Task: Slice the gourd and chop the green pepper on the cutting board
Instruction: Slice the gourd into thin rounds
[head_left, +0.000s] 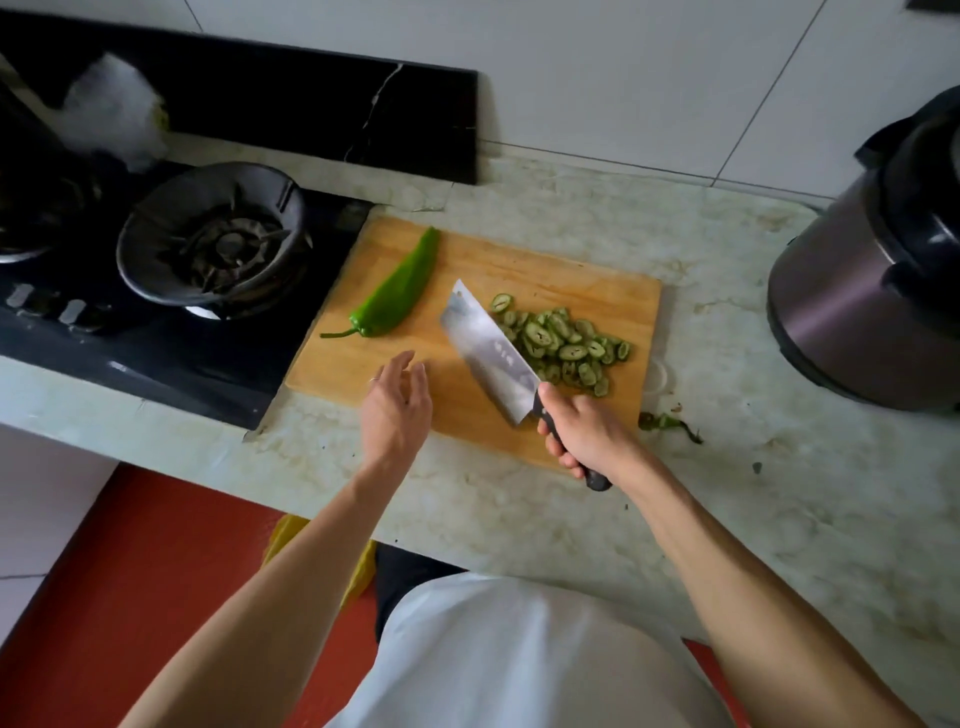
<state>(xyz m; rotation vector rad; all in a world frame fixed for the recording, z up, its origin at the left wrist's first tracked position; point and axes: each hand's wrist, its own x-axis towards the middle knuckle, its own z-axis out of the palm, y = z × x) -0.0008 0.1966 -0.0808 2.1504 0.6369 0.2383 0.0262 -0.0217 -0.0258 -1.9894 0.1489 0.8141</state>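
Observation:
A wooden cutting board (545, 270) lies on the marble counter. A whole long green pepper (397, 291) rests on its left part, stem toward me. A pile of gourd slices (563, 345) sits on the right part. My right hand (584, 434) grips the black handle of a cleaver (491, 351), whose blade lies against the left side of the slices. My left hand (397, 408) hovers with relaxed fingers over the board's near left edge, below the pepper, holding nothing.
A black gas stove with a burner ring (215, 234) lies left of the board. A dark electric cooker (878, 270) stands at the right. Green scraps (667, 422) lie on the counter (727, 493) by the board's near right corner.

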